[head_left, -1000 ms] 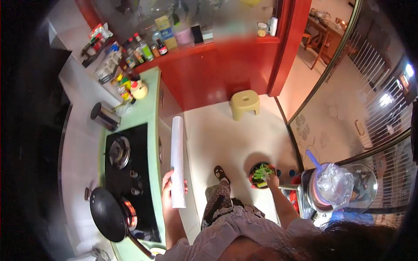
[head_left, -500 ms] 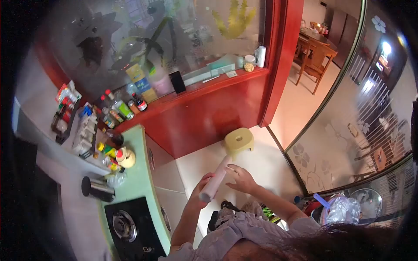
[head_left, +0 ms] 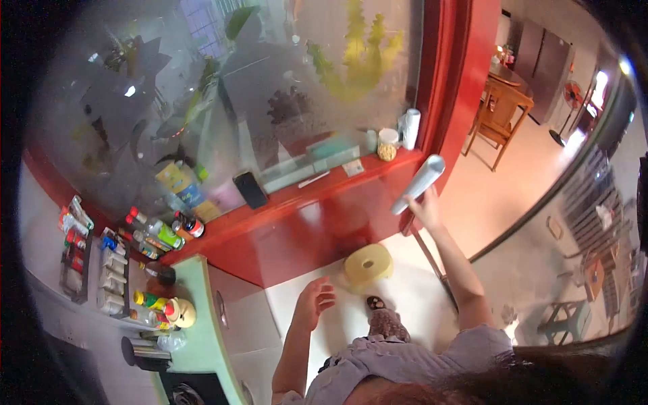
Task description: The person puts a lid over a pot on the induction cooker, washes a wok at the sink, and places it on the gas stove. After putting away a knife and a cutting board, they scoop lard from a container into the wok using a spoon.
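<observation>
Roll (head_left: 418,185) is gripped in our right hand (head_left: 426,208), tilted, near the red ledge (head_left: 287,202); we hold our left hand (head_left: 314,304) partly open, fingers curved, above the pale floor (head_left: 422,280)

No text, brand or number can be read, as the print on the yellow and blue box (head_left: 187,192), the green-labelled bottle (head_left: 164,233), the dark bottle (head_left: 190,225) just beside it and the yellow-capped bottle (head_left: 150,301) is too small and blurred.
</observation>
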### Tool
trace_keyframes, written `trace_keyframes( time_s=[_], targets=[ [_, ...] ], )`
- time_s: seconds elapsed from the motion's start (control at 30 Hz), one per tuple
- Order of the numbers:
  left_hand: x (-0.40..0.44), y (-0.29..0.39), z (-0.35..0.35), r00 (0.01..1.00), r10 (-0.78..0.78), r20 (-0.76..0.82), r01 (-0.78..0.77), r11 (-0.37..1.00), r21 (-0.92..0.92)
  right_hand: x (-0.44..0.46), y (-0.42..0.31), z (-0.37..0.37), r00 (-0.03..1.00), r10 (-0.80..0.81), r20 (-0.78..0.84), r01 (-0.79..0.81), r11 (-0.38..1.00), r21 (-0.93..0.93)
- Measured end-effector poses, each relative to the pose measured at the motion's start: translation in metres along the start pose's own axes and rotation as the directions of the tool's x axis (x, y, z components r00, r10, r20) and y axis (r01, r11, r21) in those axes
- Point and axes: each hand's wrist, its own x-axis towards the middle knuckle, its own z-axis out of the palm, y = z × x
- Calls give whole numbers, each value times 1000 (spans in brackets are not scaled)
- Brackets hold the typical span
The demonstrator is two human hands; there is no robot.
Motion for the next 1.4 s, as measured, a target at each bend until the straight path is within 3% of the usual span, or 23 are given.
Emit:
trace_keyframes(
  time_s=[0.07,0.13,0.23,0.4,0.5,0.67,0.83,1.0,1.2,1.27,1.4],
  targets=[
    [26,-9,-3,994,34,-100,-38,998,-40,64,47,9,999,35,-18,-36,998,-60],
    [52,-11,-5,975,-20,-219,-25,979,-201,118,78,19,1000,29,-13,-29,999,-42],
    [79,-9,7,939,-47,-341,-44,966,-254,178,117,45,995,98,16,-95,987,-127],
    [112,-1,17,908,-34,-418,-59,977,-206,236,161,95,994,100,48,-91,982,-167],
    [122,2,21,888,-17,-459,-75,981,-182,248,166,110,986,141,92,-124,978,-165],
    [136,7,28,857,-36,-515,-64,983,-175,259,172,122,988,152,-9,-152,979,-134],
    [141,4,30,847,-33,-530,-62,985,-160,265,170,128,965,232,120,-207,960,-186],
    [138,-1,28,849,-12,-529,-82,985,-153,262,164,131,998,70,-1,-68,969,-237],
    [126,-10,19,852,24,-523,-114,984,-140,261,156,127,997,37,-62,-49,979,-199],
    [120,-11,16,845,32,-534,-126,982,-139,260,151,126,987,143,-68,-151,980,-133],
    [99,-10,9,813,45,-581,-143,982,-124,238,121,119,986,-52,-157,31,991,-134]
  ],
)
